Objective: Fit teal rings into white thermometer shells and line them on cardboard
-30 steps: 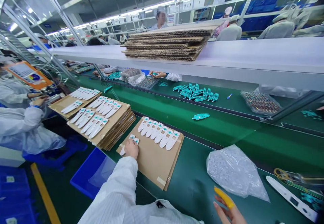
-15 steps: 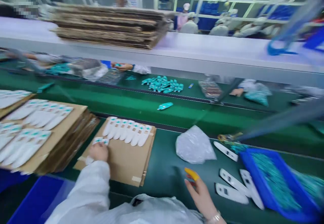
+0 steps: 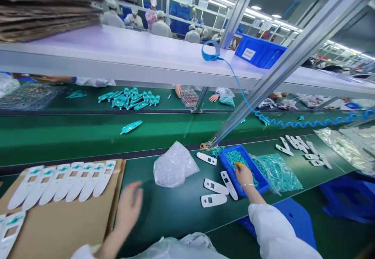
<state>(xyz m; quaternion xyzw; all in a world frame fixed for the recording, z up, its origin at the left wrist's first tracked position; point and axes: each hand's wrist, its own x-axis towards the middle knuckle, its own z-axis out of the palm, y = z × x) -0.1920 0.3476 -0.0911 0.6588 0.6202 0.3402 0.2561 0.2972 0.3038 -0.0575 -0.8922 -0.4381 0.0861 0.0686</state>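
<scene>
Many tiny teal parts in blue bin, right hand dipping in, fingers hidden.

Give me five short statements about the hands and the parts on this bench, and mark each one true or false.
1. The right hand reaches into the blue bin of teal parts. True.
2. The left hand holds a white shell. False: it hovers empty over the green mat.
3. A row of white shells lies on the cardboard sheet. True.
4. The clear bag sits inside the blue bin. False: it lies on the mat beside it.
5. One teal part lies alone on the belt. True.
</scene>
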